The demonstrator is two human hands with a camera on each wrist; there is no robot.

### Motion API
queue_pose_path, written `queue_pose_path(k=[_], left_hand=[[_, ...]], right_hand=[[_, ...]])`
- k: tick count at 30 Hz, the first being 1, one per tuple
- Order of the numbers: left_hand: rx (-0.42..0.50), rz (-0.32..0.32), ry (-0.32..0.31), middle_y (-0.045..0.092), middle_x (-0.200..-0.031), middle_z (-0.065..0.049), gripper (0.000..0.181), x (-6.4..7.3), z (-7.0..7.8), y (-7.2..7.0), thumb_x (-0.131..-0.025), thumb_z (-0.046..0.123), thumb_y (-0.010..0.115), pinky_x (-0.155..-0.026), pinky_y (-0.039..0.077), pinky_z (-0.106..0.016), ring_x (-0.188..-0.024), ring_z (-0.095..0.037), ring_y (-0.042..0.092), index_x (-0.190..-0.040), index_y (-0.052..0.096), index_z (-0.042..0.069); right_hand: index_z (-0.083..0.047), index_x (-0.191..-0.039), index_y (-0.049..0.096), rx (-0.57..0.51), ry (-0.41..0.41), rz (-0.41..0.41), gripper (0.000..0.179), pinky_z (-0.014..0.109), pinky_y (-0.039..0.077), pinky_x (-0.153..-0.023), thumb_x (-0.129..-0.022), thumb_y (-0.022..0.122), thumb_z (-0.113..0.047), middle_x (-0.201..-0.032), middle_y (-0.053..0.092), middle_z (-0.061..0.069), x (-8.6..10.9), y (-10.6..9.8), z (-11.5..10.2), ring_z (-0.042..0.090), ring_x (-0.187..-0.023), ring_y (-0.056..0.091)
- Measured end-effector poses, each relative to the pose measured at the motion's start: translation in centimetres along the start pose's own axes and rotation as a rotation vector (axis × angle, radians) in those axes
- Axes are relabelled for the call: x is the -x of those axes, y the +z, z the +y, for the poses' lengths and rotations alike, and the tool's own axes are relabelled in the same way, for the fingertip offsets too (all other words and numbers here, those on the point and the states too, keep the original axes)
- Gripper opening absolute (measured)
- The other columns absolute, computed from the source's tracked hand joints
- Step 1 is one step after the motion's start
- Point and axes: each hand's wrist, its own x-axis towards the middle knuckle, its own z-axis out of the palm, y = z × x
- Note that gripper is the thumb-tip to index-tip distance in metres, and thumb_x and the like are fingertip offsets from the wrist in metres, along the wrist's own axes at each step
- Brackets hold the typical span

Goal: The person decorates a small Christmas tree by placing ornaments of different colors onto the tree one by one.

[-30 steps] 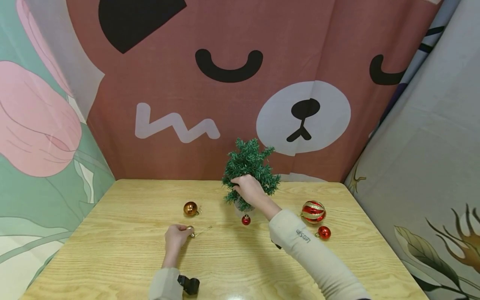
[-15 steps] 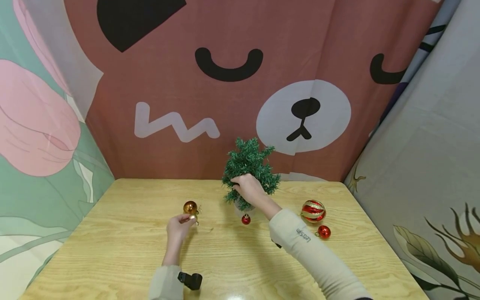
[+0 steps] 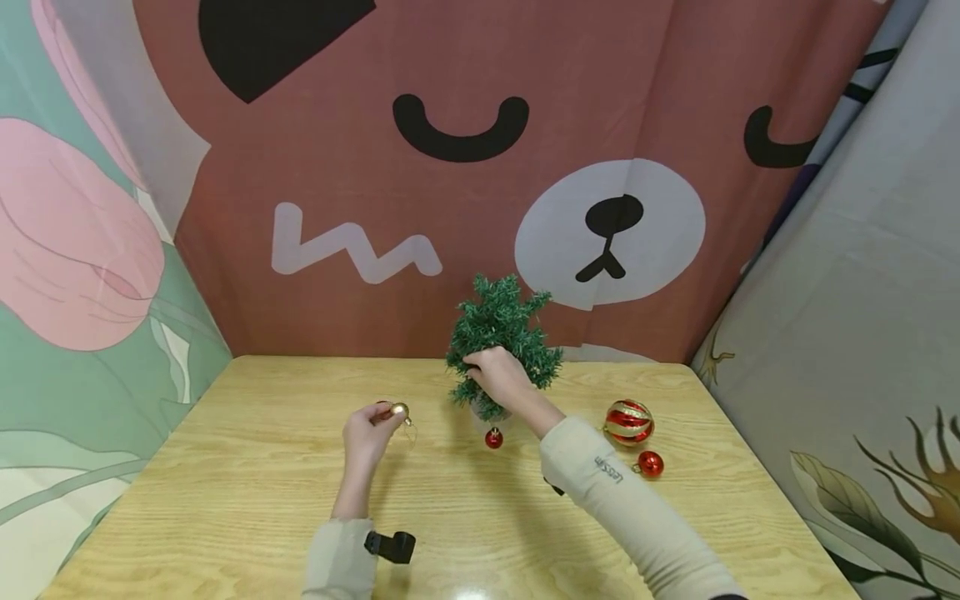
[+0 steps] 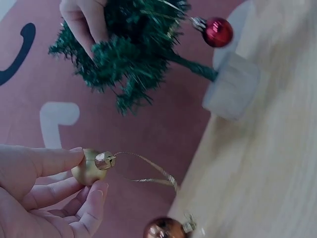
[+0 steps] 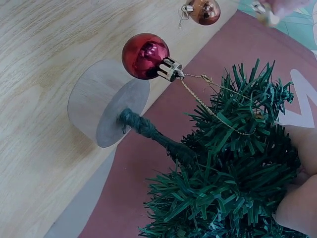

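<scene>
Between the thumb and fingers of my left hand is a small gold Christmas ball, held above the table at the left. Its thin gold cord loop dangles free. My right hand grips the small green Christmas tree among its branches; some of its fingers are hidden in the needles. A red ball hangs by a gold cord from a low branch, in front of the tree's pale round base.
A copper-coloured ball lies on the table, mostly covered by my left hand in the head view. At the right lie a large red-and-gold striped ball and a smaller red ball. A printed curtain hangs behind the table.
My left hand has lifted the gold ball off the table and moved it forward and slightly right, past the copper-coloured ball. My right hand stays on the tree.
</scene>
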Motion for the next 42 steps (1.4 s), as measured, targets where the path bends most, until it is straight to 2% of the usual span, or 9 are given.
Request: queue_pose_path(k=[6, 11, 17, 22, 27, 30, 36, 42], left_hand=[[0.054, -0.025, 0.020, 0.064, -0.086, -0.018, 0.027, -0.3, 1.7, 0.8, -0.078, 0.006, 0.067, -0.060, 0.048, -0.023, -0.074, -0.021, 0.061, -0.098, 0.063, -0.011], [0.067, -0.039, 0.022, 0.064, -0.089, -0.019, 0.027, -0.4, 2.8, 1.2, -0.078, 0.007, 0.068, -0.065, 0.049, -0.028, -0.079, -0.026, 0.061, -0.099, 0.063, -0.010], [0.076, -0.029, 0.044, 0.063, -0.090, -0.018, 0.028, -0.6, 3.7, 1.4, -0.078, 0.008, 0.068, -0.064, 0.048, -0.026, -0.078, -0.024, 0.060, -0.100, 0.063, -0.008], [0.100, -0.025, 0.071, 0.063, -0.092, -0.019, 0.028, -0.6, 4.6, 1.5, -0.077, 0.008, 0.069, -0.068, 0.048, -0.029, -0.080, -0.026, 0.060, -0.100, 0.064, -0.008], [0.128, -0.044, 0.059, 0.063, -0.092, -0.017, 0.029, -0.8, 5.3, 1.9, -0.077, 0.009, 0.069, -0.070, 0.048, -0.031, -0.082, -0.025, 0.060, -0.101, 0.063, -0.006], [0.171, -0.061, 0.045, 0.063, -0.091, -0.016, 0.029, -0.9, 5.5, 2.2, -0.077, 0.008, 0.069, -0.068, 0.048, -0.028, -0.079, -0.021, 0.060, -0.101, 0.063, -0.007], [0.308, -0.085, 0.012, 0.062, -0.090, -0.017, 0.030, -1.2, 5.8, 2.8, -0.078, 0.004, 0.067, -0.066, 0.049, -0.027, -0.071, -0.009, 0.057, -0.104, 0.060, -0.010], [0.413, -0.091, -0.020, 0.061, -0.089, -0.015, 0.029, -1.4, 5.6, 3.2, -0.079, 0.000, 0.065, -0.068, 0.050, -0.027, -0.067, -0.008, 0.057, -0.105, 0.059, -0.012]], right_hand=[[-0.003, -0.109, 0.064, 0.000, 0.005, 0.001, 0.024, 0.022, 0.048, -0.058, -0.086, 0.058, -0.006, -0.102, 0.064, 0.011, 0.0, -0.1, -0.1, 0.013, -0.069, 0.061], [-0.003, -0.109, 0.064, -0.005, 0.013, -0.003, 0.024, 0.020, 0.046, -0.054, -0.087, 0.058, -0.007, -0.103, 0.064, 0.011, 0.0, -0.1, -0.1, 0.011, -0.064, 0.060], [-0.002, -0.110, 0.064, -0.012, 0.014, -0.002, 0.024, 0.020, 0.045, -0.053, -0.087, 0.058, -0.007, -0.102, 0.064, 0.012, -0.1, -0.1, -0.1, 0.008, -0.056, 0.056], [-0.001, -0.109, 0.064, -0.007, -0.003, -0.008, 0.024, 0.021, 0.047, -0.056, -0.087, 0.058, -0.008, -0.100, 0.064, 0.012, -0.1, -0.1, -0.1, 0.010, -0.061, 0.058], [-0.001, -0.108, 0.064, -0.029, -0.003, 0.000, 0.024, 0.023, 0.049, -0.061, -0.087, 0.058, -0.011, -0.099, 0.065, 0.012, 0.0, -0.2, -0.1, 0.011, -0.066, 0.060], [-0.001, -0.108, 0.064, -0.037, -0.007, 0.012, 0.025, 0.024, 0.050, -0.063, -0.087, 0.058, -0.013, -0.098, 0.065, 0.011, 0.1, -0.2, 0.0, 0.011, -0.068, 0.061], [0.000, -0.110, 0.063, -0.068, -0.014, 0.015, 0.026, 0.023, 0.046, -0.057, -0.089, 0.056, -0.013, -0.098, 0.065, 0.011, 0.1, -0.3, 0.0, 0.010, -0.061, 0.057], [-0.001, -0.111, 0.063, -0.139, -0.021, 0.037, 0.027, 0.026, 0.046, -0.061, -0.091, 0.052, -0.017, -0.101, 0.064, 0.010, 0.3, -0.3, 0.3, 0.010, -0.063, 0.057]])
